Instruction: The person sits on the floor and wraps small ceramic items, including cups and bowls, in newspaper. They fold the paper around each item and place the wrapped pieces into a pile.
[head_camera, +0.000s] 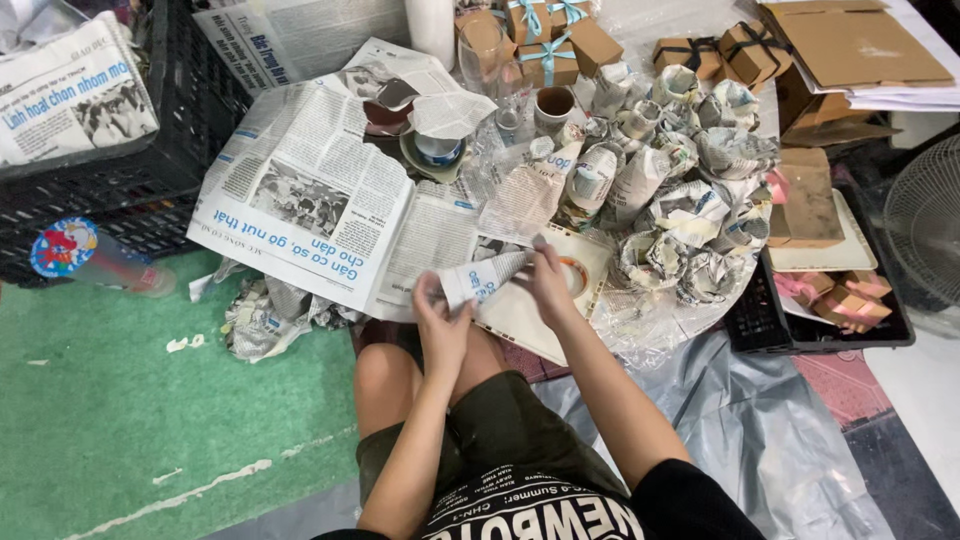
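My left hand (441, 322) and my right hand (547, 283) both grip a small object wrapped in newspaper (483, 277), held above my knees. The left hand pinches its lower end, the right hand closes over its upper end. Just behind the hands lies a white tray (520, 318) with a tape roll (572, 272) on it. Spread newspaper sheets (320, 190) lie to the left of the hands. A heap of several newspaper-wrapped bundles (670, 200) fills the area to the right, beyond my right hand.
Clear glasses (485, 50) and a cup (553, 102) stand behind the sheets. Brown gift boxes with ribbons (548, 55) sit at the back, cardboard (850, 45) at the far right. A black crate (120, 180) is at left, a fan (925, 220) at right, plastic sheeting (760, 430) underfoot.
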